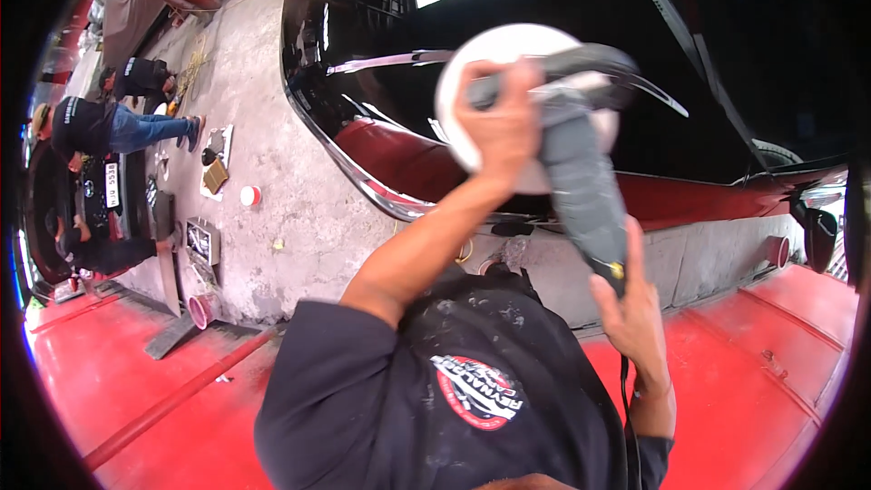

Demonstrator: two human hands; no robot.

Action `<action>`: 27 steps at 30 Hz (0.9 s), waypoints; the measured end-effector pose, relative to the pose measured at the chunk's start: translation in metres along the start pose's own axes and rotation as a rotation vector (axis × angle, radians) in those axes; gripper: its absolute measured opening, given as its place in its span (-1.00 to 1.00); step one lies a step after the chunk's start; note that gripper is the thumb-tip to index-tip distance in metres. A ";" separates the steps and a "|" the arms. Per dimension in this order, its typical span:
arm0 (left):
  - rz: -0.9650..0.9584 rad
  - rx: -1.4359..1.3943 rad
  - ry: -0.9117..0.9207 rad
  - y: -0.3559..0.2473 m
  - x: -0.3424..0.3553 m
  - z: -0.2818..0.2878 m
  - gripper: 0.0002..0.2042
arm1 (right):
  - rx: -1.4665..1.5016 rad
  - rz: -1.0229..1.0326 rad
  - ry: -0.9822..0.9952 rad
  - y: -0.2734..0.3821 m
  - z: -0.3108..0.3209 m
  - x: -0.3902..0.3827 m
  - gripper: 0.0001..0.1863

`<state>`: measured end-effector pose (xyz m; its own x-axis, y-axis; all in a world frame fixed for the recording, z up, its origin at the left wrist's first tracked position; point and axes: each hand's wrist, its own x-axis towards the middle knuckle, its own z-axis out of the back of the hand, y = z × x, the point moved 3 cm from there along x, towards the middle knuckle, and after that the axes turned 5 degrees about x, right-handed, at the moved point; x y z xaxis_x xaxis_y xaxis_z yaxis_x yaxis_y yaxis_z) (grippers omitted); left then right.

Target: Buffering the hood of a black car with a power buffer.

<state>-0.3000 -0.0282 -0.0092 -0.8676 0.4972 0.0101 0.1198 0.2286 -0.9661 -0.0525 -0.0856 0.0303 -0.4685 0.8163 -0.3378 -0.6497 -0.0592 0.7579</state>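
Observation:
A grey and black car polisher with a round white pad is over the glossy black hood of a car. The pad looks blurred and appears to lie on the paint. My left hand is closed around the handle at the polisher's head. At the rear end of the tool body, my right hand holds it with thumb and fingers on either side. A dark power cord hangs from that end past my right forearm.
The car's side mirror sticks out at the right. Red floor plates lie near me. On the concrete at left are a small white and red tub, a brown box and a metal tray. Other people are beside another vehicle.

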 end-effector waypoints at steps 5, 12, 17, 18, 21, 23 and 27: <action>-0.382 0.321 -0.506 0.031 0.112 0.156 -0.78 | -0.160 0.283 0.330 0.071 -0.082 0.100 -0.16; -0.098 -0.150 -0.542 0.021 0.199 0.216 -0.73 | -0.218 0.321 0.418 0.125 -0.164 0.156 -0.13; -0.184 -0.038 -0.363 0.042 0.245 0.193 -0.78 | -0.125 0.190 0.309 0.140 -0.166 0.158 -0.15; -0.292 0.074 -0.321 0.034 0.251 0.177 -0.79 | -0.135 0.194 0.312 0.138 -0.165 0.161 -0.15; -0.143 -0.044 -0.247 0.054 0.262 0.140 -0.85 | -0.035 0.157 0.159 0.130 -0.159 0.175 -0.12; -0.217 0.037 -0.184 0.043 0.269 0.120 -0.88 | -0.004 0.086 0.115 0.137 -0.148 0.163 -0.09; -0.071 -0.294 0.116 0.040 0.255 0.048 -0.89 | -0.016 0.097 -0.085 0.120 -0.134 0.175 -0.06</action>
<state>-0.5398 0.0676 -0.0579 -0.8198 0.5598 0.1203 0.2102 0.4897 -0.8462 -0.2930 -0.0264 -0.0124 -0.4772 0.8523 -0.2142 -0.6139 -0.1489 0.7752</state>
